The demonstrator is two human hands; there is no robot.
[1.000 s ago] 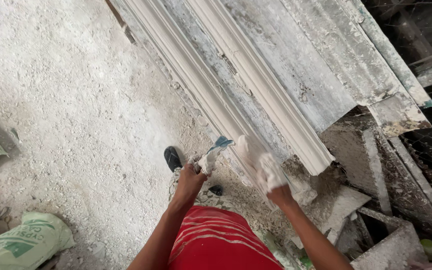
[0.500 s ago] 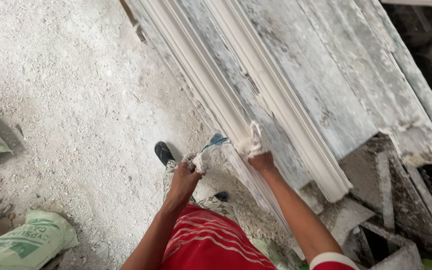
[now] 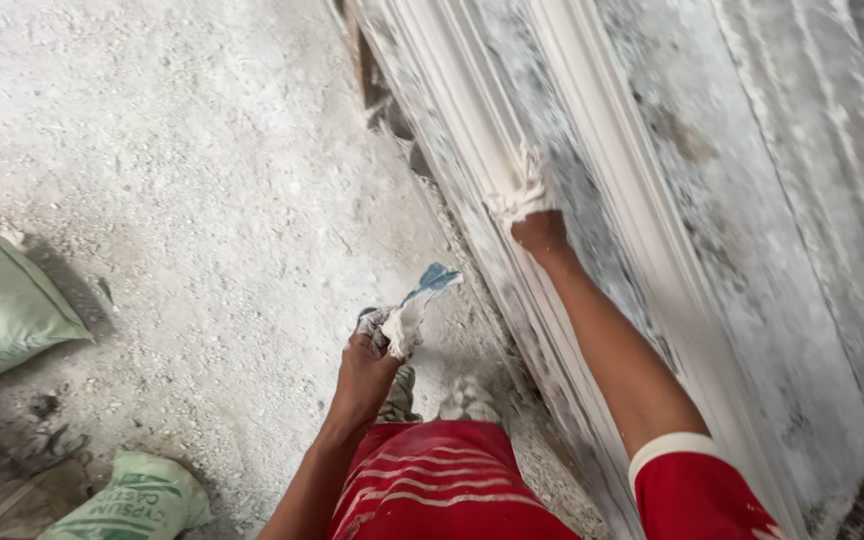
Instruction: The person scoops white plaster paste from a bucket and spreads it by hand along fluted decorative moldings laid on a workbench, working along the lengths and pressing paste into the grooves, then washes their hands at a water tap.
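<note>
red shirt with short sleeves, a white band edging the right sleeve; red shorts with pale stripes; the right hand and left hand are caked in white plaster.

A dusty grey concrete floor, strewn with white grit and crumbs, is filling the left half of the view. A pale green sack is lying on it at the left edge, casting a dark shadow beside it. A second green sack with printing on it is slumping near the bottom edge, just beside a heap of dark rubble in the corner. A brown wooden batten is showing at the top, running alongside the plaster-spattered workbench.
</note>
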